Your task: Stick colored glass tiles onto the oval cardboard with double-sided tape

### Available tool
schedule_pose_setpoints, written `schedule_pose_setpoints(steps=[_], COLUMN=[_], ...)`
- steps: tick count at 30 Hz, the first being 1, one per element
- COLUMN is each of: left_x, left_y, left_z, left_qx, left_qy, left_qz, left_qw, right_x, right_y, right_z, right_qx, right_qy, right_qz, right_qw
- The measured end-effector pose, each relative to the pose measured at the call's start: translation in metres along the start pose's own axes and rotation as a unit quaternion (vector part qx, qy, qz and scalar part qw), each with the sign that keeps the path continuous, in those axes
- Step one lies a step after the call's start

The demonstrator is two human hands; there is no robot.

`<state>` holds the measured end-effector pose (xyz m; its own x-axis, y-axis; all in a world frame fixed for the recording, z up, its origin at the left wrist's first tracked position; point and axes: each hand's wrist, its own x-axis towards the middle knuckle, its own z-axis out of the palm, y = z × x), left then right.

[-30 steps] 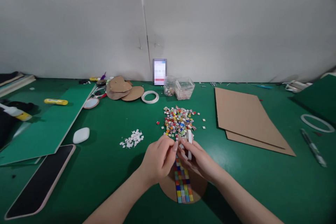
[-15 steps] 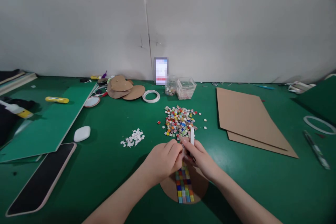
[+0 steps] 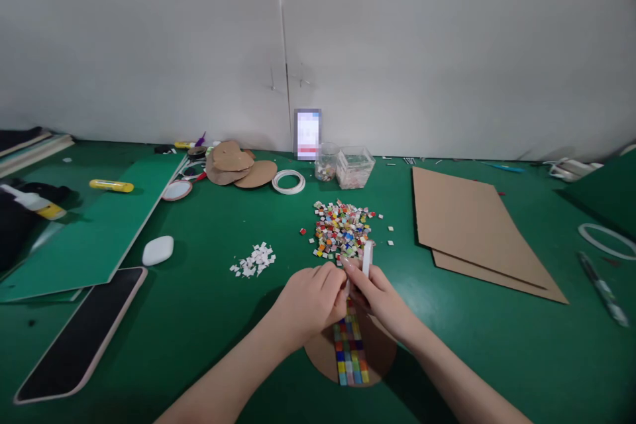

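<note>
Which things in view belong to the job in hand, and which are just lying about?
Seemingly in the job:
narrow white item in the right hand
coloured tile strip
round cardboard under it
loose tile pile

Apparently just lying about:
dark-screened phone
white rounded case
yellow tube
cardboard sheets
pen

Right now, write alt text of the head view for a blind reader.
Left hand beside right hand, which holds a thin white item, over a cardboard disc bearing rows of colored tiles; a loose tile pile lies beyond.

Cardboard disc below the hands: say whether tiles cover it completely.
No, the cardboard disc shows bare on both sides of the tile strip.
</note>
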<state>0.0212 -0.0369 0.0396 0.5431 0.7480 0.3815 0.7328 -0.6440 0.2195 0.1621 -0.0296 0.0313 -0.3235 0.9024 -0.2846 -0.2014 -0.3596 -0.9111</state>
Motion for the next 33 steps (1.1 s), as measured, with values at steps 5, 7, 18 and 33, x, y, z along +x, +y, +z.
schedule_pose_setpoints(steps=[5,7,18,33], left_x=[0.001,0.001,-0.001,0.001], left_y=[0.002,0.002,0.006,0.002], left_z=[-0.001,-0.001,-0.012,-0.010], left_qx=[-0.055,-0.053,-0.210,-0.336], left_qy=[-0.001,-0.007,-0.070,-0.039], left_qz=[-0.038,-0.042,-0.150,-0.170], left_qw=[0.998,0.998,0.964,0.926], right_x=[0.001,0.002,-0.001,-0.006], right_y=[0.005,0.006,0.004,0.000], right_z=[-0.002,-0.003,-0.005,-0.001], right_qx=[-0.026,-0.046,-0.040,0.007], right_qy=[0.012,0.016,-0.034,-0.016], right_qz=[-0.026,-0.035,-0.023,0.033], right_qw=[0.999,0.998,0.998,0.999])
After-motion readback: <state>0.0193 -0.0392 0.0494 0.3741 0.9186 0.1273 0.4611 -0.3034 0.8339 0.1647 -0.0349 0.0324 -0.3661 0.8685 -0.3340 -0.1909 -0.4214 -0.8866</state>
